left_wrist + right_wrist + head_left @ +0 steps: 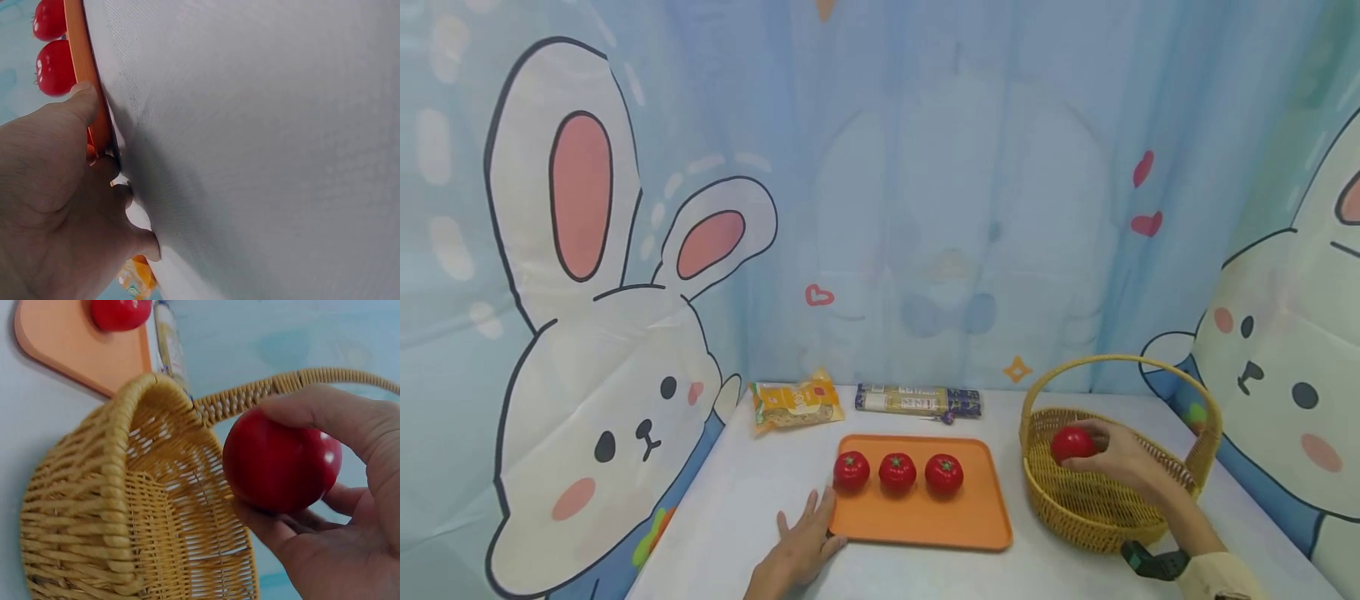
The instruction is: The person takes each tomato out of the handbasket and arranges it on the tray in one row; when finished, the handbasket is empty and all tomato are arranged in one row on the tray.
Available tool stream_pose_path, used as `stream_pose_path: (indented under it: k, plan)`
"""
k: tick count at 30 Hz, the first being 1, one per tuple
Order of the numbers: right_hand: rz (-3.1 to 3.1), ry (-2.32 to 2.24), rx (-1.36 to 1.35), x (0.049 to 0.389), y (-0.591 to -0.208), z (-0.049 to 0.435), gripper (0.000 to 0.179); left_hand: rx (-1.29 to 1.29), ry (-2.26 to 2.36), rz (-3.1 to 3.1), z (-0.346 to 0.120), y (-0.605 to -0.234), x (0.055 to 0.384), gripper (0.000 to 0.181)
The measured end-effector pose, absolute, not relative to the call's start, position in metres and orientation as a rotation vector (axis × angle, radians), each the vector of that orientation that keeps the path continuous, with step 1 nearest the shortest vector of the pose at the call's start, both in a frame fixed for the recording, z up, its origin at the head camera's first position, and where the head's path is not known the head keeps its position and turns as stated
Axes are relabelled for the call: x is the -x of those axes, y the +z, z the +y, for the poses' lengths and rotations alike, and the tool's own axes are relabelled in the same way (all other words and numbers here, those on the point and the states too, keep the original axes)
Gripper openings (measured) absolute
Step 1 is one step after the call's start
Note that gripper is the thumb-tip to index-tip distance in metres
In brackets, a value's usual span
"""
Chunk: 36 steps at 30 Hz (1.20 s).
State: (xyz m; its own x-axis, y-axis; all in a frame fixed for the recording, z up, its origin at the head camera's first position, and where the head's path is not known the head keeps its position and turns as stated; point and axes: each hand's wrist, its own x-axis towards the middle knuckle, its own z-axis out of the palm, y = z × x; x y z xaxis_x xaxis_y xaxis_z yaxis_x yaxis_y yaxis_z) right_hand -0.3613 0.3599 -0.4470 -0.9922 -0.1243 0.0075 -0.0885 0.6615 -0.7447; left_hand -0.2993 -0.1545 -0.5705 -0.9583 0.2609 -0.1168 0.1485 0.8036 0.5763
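A red tomato [281,462] is gripped between the thumb and fingers of my right hand [1116,454], over the wicker basket [112,506]. In the head view the held tomato overlaps the basket's inside, under the arched handle. Three more tomatoes, among them a middle one [897,473], stand in a row along the back left of the orange tray [925,521]. My left hand [801,542] rests at the tray's left edge with its fingers extended. In the left wrist view its thumb touches the tray's rim [81,56].
Behind the tray lie a yellow food packet [797,404] and long blue-and-yellow packages [917,401], with a small purple item [948,417] before them. A curtain with rabbit pictures [955,208] hangs behind the white table [715,517].
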Motion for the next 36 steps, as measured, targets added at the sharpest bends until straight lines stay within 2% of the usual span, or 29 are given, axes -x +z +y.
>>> stream_pose_path:
  k: [13,18,22,31,36]
  plan:
    - [2.864,-1.39,0.365,0.338,-0.447,0.343,0.076,-0.295,0.835,2.779,-0.15,-0.552,0.292,0.084]
    - [2.863,-1.456,0.461,0.332,-0.448,0.33,0.072,-0.281,0.853,2.783,-0.15,-0.56,0.294,0.086]
    - [2.891,-1.468,0.522,0.328,-0.451,0.31,0.075,-0.299,0.854,2.807,-0.152,-0.564,0.294,0.087]
    - [2.897,-1.424,0.302,0.325,-0.464,0.264,0.081,-0.293,0.852,2.787,-0.152,-0.558,0.293,0.085]
    - [2.907,-1.467,0.294,0.329,-0.473,0.249,0.078,-0.292,0.838,2.787,-0.151,-0.557,0.294,0.084]
